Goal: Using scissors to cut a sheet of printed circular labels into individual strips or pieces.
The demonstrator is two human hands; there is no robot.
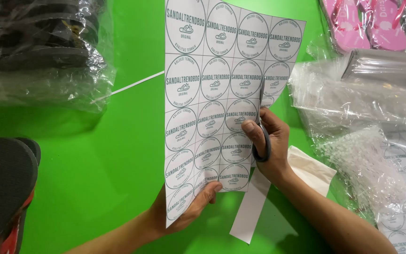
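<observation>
Cutting a printed label sheet over green surface

Our left hand grips the label sheet at 6 o'clock; our right hand works scissors along its 3 o'clock edge.

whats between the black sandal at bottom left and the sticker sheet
Only bare green tabletop lies between the black sandal and the sticker sheet, per the head view.

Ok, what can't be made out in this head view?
- Left hand: palm hidden behind the sticker sheet.
- Scissors: handles mostly covered by the right hand.
- Black sandal: cut off by the left edge.
- Pink sandals: cut off by the top edge, under glossy plastic.
</observation>
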